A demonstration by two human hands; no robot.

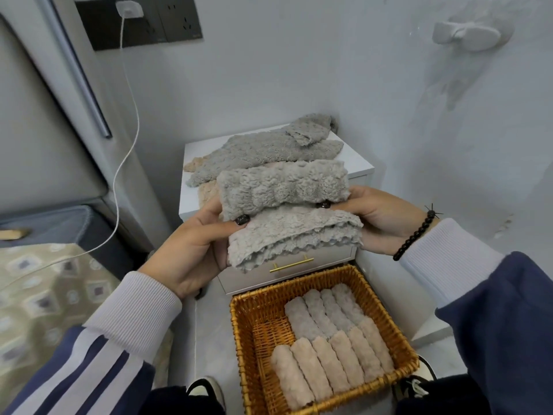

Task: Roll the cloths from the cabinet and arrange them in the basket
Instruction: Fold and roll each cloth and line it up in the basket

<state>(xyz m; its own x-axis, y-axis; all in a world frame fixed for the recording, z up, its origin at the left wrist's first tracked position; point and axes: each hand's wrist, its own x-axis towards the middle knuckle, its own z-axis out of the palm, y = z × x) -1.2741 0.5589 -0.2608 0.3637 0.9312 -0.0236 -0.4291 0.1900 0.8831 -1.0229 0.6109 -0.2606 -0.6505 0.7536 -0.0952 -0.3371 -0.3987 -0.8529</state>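
No legible labels; grey cloth (287,211), partly rolled, is held in the air above the white cabinet (359,166), left hand (191,247) and right hand (374,220) each pinching an end. More loose cloths (263,151) lie on the cabinet top. Wicker basket (254,301) on the floor below holds nine rolled cloths (329,333) in two rows, left part bare.

You hold pale grey fluffy cloth (287,217), your thumbnails dark glossy; same grey on loose cloths (263,154) at 12 o'clock of it, beige cloth (206,191) peeking beneath, on white cabinet (359,166) with gold drawer handle (291,265); basket (257,319) at 5 o'clock honey-orange wicker, grey rolls (326,313) in far row, beige-pink rolls (326,363) in near row; your sleeves navy, lilac stripes and cuffs; black bead bracelet (414,235); bedspread (45,298) at 8 o'clock tan with grey-purple squares; white cable (127,115), black socket panel (167,22)
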